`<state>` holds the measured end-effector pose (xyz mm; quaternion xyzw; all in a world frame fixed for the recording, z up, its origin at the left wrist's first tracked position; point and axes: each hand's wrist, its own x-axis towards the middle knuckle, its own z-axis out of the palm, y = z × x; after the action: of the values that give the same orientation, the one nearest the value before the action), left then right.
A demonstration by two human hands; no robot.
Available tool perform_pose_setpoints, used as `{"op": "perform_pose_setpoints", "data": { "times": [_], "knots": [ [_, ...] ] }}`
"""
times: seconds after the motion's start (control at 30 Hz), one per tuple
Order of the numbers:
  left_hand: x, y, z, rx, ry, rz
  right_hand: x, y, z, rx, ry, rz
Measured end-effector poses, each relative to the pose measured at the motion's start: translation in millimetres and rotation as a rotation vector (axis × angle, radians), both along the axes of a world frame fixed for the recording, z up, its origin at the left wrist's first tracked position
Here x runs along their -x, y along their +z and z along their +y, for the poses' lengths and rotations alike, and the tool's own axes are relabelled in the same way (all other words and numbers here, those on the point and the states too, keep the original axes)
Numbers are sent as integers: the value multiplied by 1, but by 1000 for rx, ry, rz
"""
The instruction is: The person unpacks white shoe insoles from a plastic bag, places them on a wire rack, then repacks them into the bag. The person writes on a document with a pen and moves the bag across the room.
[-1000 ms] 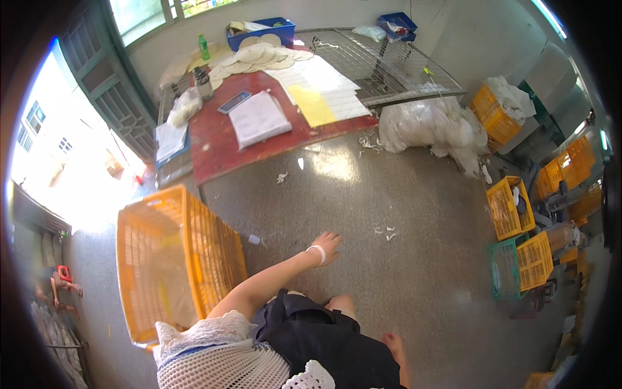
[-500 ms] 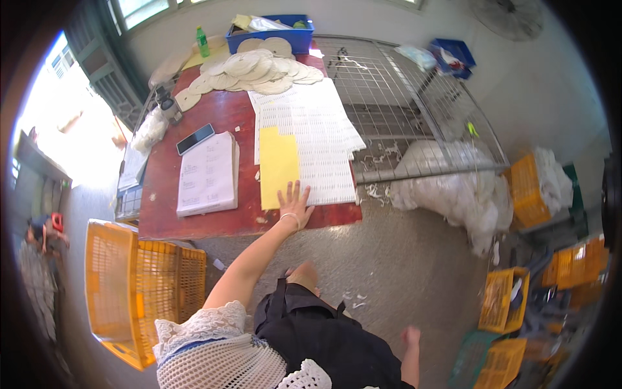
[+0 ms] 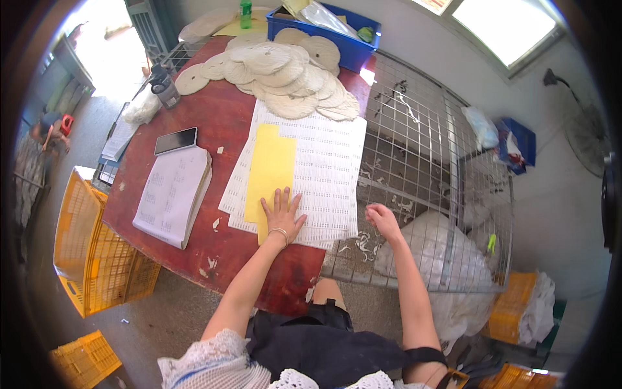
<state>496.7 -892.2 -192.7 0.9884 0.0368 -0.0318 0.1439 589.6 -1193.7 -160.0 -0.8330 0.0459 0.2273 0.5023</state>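
Note:
My left hand (image 3: 282, 217) lies flat with its fingers spread on a yellow paper strip (image 3: 275, 162). Under the strip is a stack of white printed sheets (image 3: 327, 175) on the red table (image 3: 214, 117). Just off the right edge of those sheets, over the wire mesh, my right hand (image 3: 383, 222) is raised with its fingers curled in; nothing shows in it. A pile of off-white round fabric discs (image 3: 285, 74) overlaps the far end of the sheets. Left of the sheets are a thick white notepad (image 3: 170, 194) with handwriting and a dark phone (image 3: 176, 141).
A blue bin (image 3: 350, 48) and a green bottle (image 3: 245, 14) stand at the back. On the left are a dark bottle (image 3: 167, 94) and yellow crates (image 3: 84, 240). A wire-mesh frame (image 3: 447, 162) adjoins the table on the right, beside white plastic sacks (image 3: 440, 253).
I have come closer to the table and my view has turned. My right hand has risen from my side to beside the sheets. My left hand stays on the yellow strip.

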Motion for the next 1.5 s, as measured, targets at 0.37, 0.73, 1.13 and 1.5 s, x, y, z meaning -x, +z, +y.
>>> {"op": "perform_pose_setpoints", "data": {
  "times": [0.37, 0.73, 1.13, 1.5],
  "knots": [
    [-28, 15, 95, -102, 752, 3, -101, -41, 79, 51, 62, 155],
    [0, 30, 82, 99, 801, 186, -55, -32, 67, -117, 124, 260],
    [145, 26, 133, -117, 897, -41, 73, 7, 107, -87, 814, 727],
    [277, -5, 3, 1519, 1928, -483, -187, -9, 265, 233, 608, -603]
  ]
}}
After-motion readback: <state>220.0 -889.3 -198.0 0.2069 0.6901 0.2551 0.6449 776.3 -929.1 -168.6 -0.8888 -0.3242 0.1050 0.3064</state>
